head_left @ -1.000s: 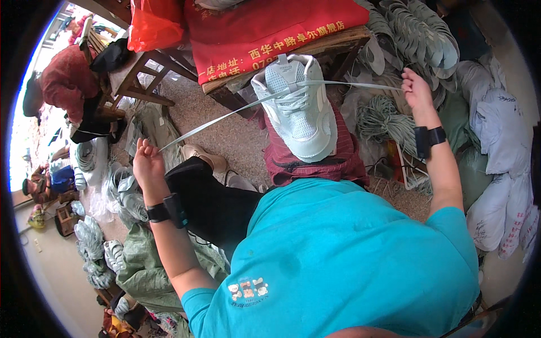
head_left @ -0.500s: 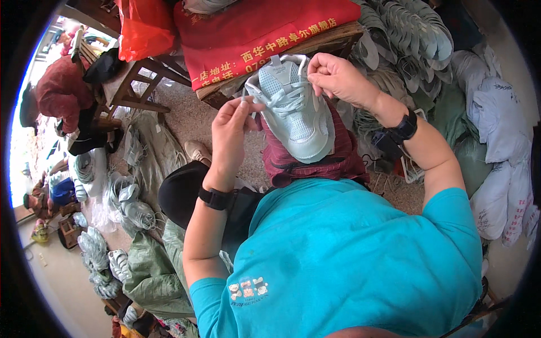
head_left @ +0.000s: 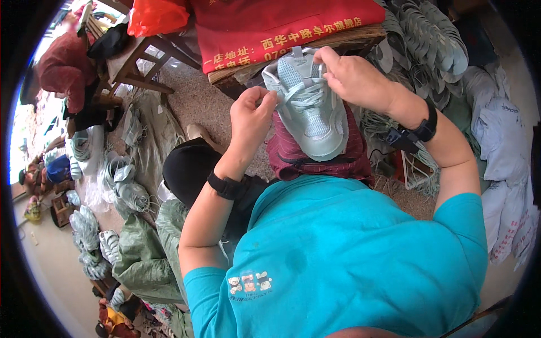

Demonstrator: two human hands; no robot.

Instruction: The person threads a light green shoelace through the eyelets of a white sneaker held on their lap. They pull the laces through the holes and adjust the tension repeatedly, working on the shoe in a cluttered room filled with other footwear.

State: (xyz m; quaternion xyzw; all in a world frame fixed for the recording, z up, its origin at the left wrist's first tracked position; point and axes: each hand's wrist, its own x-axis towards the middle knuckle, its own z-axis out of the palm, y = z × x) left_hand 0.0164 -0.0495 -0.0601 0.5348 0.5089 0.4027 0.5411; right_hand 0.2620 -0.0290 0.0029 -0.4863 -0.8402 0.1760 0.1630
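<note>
A pale mint-green sneaker [head_left: 324, 145] rests on a maroon striped cloth [head_left: 355, 163] over my lap, its toe toward me and its tongue pointing away. Light-coloured shoelace [head_left: 301, 98] crosses its upper. At the shoe's left eyelet edge, my left hand [head_left: 252, 115] is closed in a pinch on the lace. My right hand [head_left: 358, 81] is bent over the right side of the collar, thumb and fingers closed on the other lace end; its fingertips are partly hidden.
A wooden bench [head_left: 360, 38] with a red printed cloth [head_left: 293, 22] stands just beyond the shoe. Bundled shoe pieces [head_left: 434, 42] and white sacks [head_left: 499, 135] fill the right. Left are a wooden stool [head_left: 132, 65], green sacking [head_left: 141, 259] and another person in dark red [head_left: 65, 67].
My left hand has come in from beside the shoe to its eyelet edge. My right fingers have shifted around the collar. The whole view has moved slightly.
</note>
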